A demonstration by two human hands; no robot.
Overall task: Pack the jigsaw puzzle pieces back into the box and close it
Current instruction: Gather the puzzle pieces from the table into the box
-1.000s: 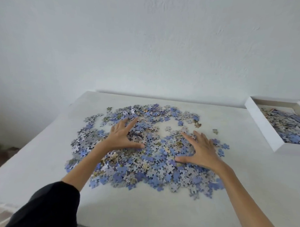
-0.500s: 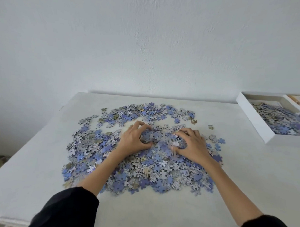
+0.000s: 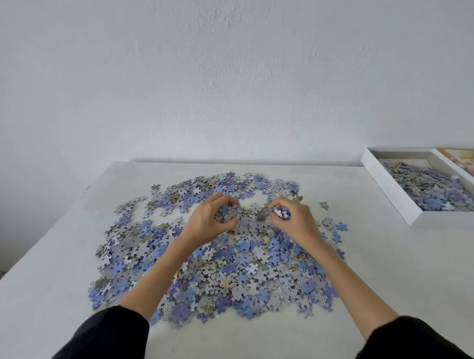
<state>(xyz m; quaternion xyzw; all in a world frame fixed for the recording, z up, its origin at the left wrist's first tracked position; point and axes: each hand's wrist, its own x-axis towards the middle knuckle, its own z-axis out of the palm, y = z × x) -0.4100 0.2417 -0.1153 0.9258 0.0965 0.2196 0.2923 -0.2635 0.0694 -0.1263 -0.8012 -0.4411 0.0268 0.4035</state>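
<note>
White worktop (image 3: 65,294) carries loose puzzle pieces (image 3: 227,273); each hand, left hand (image 3: 211,218) and right hand (image 3: 292,220), clutches a fistful. Light, stiff and slippery, they probably spill unless scooped from beneath toward the box (image 3: 391,195).

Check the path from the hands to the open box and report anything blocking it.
Nothing visible blocks it. The left hand and right hand grip puzzle pieces; only bare table and a few stray pieces lie toward the box.
</note>
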